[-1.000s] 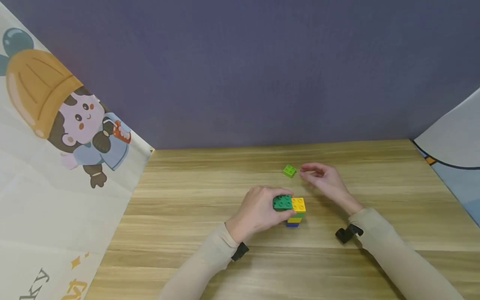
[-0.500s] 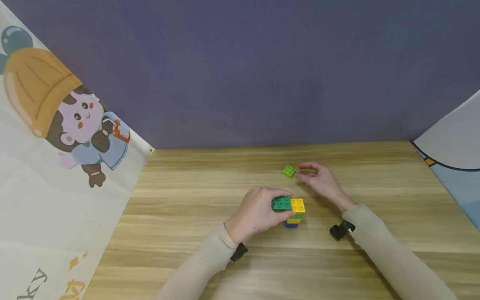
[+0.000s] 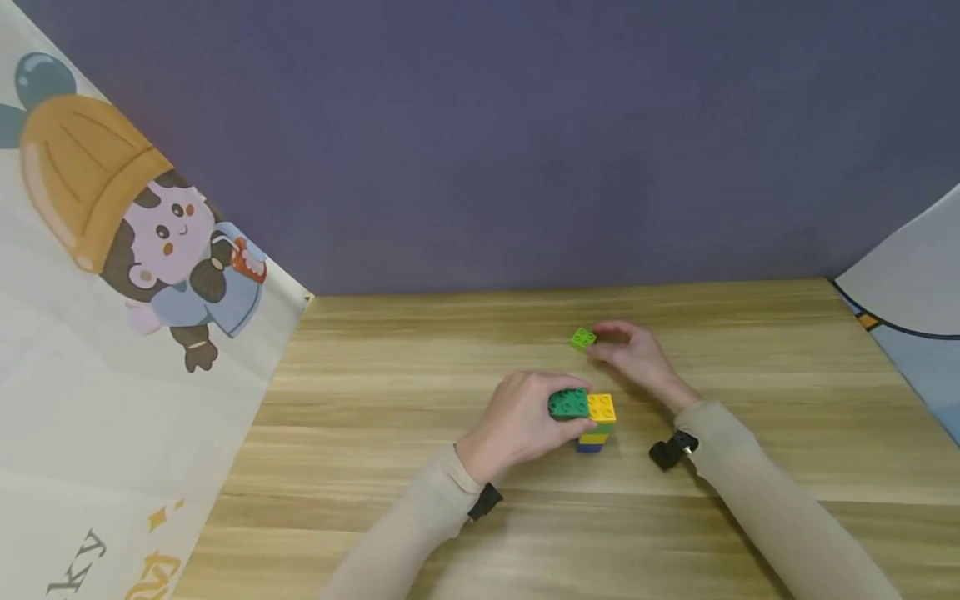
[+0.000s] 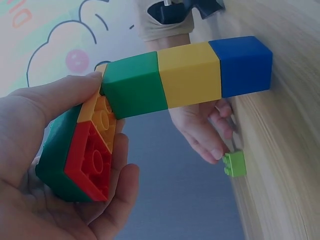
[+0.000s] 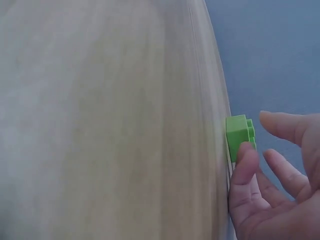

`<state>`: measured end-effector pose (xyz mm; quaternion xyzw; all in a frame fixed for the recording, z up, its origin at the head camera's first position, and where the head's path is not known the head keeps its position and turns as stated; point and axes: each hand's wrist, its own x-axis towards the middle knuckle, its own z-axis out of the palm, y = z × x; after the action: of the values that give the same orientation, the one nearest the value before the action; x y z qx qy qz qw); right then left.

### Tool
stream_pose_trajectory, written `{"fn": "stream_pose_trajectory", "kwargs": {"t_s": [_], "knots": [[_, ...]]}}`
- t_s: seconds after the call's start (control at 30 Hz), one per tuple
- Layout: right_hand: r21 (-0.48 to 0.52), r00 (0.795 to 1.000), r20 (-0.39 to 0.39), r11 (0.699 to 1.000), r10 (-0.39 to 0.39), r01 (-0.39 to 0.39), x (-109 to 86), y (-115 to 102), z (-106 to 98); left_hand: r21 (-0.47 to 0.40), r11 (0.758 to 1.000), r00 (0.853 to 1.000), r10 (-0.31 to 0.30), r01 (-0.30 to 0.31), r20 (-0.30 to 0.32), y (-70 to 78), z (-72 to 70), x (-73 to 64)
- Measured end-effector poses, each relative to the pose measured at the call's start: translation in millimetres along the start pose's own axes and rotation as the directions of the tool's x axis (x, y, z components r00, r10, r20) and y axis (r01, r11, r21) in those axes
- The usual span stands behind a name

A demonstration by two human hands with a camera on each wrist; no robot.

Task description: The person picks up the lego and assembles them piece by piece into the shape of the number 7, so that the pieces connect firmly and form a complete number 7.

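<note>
My left hand (image 3: 521,421) grips the upper end of a block structure, with thumb and fingers around its dark green brick (image 3: 568,403) and the yellow brick (image 3: 602,407) beside it. In the left wrist view, a column of green (image 4: 135,84), yellow (image 4: 190,75) and blue (image 4: 241,66) bricks runs down from there, blue at the tabletop end. A red brick (image 4: 89,162) shows its hollow underside below the dark green one. My right hand (image 3: 637,358) reaches a small lime green brick (image 5: 239,136), fingers spread; one fingertip overlaps the brick, another stays apart from its studs.
The wooden tabletop (image 3: 360,400) ends at a dark blue-grey panel (image 3: 480,150) at the back. On the left stands a white printed sheet (image 3: 90,375) with a cartoon figure, and another printed sheet (image 3: 915,275) is at the right.
My right hand has moved left, up to the lime green brick. The left hand keeps its grip on the block structure in about the same place.
</note>
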<state>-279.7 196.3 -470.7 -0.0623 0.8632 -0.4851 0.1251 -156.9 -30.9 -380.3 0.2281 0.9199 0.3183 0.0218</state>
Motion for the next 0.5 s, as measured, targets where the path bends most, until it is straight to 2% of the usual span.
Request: {"fn": "stream_pose_trajectory", "kwargs": {"t_s": [0.17, 0.5], "knots": [[-0.031, 1.000, 0.011, 0.999, -0.006, 0.006, 5.1, 2.8, 1.2, -0.014, 1.000, 1.000, -0.013, 0.013, 0.001, -0.3, 0.4, 0.0], [-0.069, 0.999, -0.018, 0.997, -0.039, 0.038, 7.8, 3.8, 8.9, 0.001, 1.000, 1.000, 0.008, -0.008, 0.002, -0.5, 1.4, -3.3]]}}
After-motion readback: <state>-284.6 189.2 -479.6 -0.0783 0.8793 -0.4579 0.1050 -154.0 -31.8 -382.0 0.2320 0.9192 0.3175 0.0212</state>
